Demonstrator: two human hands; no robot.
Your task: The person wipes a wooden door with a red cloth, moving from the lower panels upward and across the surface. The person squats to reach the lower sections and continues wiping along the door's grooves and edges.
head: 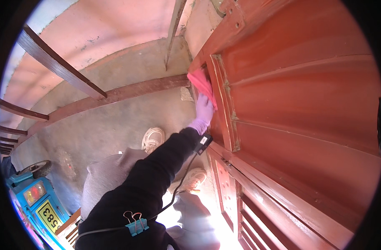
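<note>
A purple glove covers my hand (204, 109), which presses a pink cloth (201, 82) against the edge of a red-painted metal door (271, 103). It looks like my right hand, with the arm reaching up from the bottom of the view in a black sleeve. The cloth lies beside a raised vertical strip on the door and spreads beyond the fingertips. A small black device with a cable sits at the wrist, and a blue binder clip (137, 226) holds the cable on the sleeve. My left hand is out of view.
Brown bars (65, 67) rise from a low rail (140, 90) on the left. A blue vehicle (42, 200) with a tail light and a plate stands at lower left, near a wheel (37, 168). My shoes (153, 139) are on the concrete floor. A slatted red panel (259, 215) adjoins the door.
</note>
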